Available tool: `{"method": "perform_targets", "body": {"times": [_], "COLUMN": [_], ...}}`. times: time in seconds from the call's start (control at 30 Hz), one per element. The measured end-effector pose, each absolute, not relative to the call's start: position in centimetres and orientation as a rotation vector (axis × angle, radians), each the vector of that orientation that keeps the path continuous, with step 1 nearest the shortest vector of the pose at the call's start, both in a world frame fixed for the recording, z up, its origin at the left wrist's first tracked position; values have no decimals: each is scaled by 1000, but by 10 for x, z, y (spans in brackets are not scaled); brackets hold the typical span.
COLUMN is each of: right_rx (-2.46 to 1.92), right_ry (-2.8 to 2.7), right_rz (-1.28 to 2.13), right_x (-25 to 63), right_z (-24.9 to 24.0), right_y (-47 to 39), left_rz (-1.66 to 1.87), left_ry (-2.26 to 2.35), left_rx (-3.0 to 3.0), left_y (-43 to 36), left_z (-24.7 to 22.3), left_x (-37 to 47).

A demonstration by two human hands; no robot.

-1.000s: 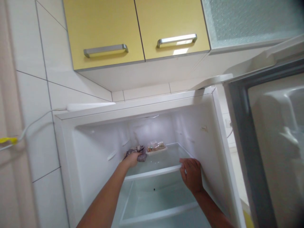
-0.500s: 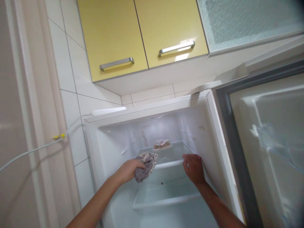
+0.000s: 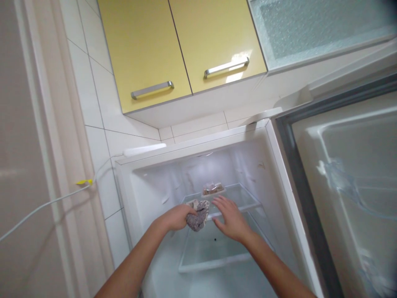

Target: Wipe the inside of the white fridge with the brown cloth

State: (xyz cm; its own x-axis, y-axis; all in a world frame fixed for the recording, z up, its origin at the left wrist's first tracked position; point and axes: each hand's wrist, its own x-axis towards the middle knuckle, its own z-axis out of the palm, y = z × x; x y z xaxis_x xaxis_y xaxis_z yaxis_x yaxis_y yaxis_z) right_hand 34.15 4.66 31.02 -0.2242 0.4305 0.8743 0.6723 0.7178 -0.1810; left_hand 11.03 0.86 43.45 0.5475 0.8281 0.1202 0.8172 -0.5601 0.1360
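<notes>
My left hand [image 3: 177,218] grips a bunched grey patterned cloth [image 3: 198,218] inside an open white fridge [image 3: 198,142]. The cloth hangs in front of the upper glass shelf [image 3: 240,194]. Just right of the cloth, my right hand [image 3: 231,219] has its fingers spread and holds nothing. Its fingertips are close to the shelf's front edge; I cannot tell if they touch it. On that shelf, towards the back, lies a small clear-wrapped package [image 3: 213,189] with brownish contents. A lower glass shelf [image 3: 201,252] sits beneath, with a small dark spot on view.
The fridge door [image 3: 347,174] stands swung wide on the right, with a grey gasket and clear plastic parts. Yellow cupboards [image 3: 149,54] with metal handles hang above. A white cable [image 3: 46,203] runs along the left to the fridge top.
My right hand has moved left from the shelf's right side towards the cloth, and its fingers have spread. My left hand and the cloth have shifted slightly to the right.
</notes>
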Motion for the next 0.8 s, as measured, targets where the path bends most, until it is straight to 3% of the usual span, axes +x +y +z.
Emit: {"method": "perform_targets", "body": {"times": [0.27, 0.5, 0.8], "right_rx": [-871, -734, -1022], "right_ry": [-2048, -2011, -1717], "right_rz": [60, 32, 187], "right_x": [314, 302, 283], "right_z": [321, 355, 384], "right_y": [47, 49, 64], "left_rz": [948, 643, 1091], "left_ry": [1539, 1431, 2134], "left_rx": [2313, 2493, 2584], "left_y": [9, 9, 10], "left_z": [421, 437, 434], "left_x": [85, 104, 106]}}
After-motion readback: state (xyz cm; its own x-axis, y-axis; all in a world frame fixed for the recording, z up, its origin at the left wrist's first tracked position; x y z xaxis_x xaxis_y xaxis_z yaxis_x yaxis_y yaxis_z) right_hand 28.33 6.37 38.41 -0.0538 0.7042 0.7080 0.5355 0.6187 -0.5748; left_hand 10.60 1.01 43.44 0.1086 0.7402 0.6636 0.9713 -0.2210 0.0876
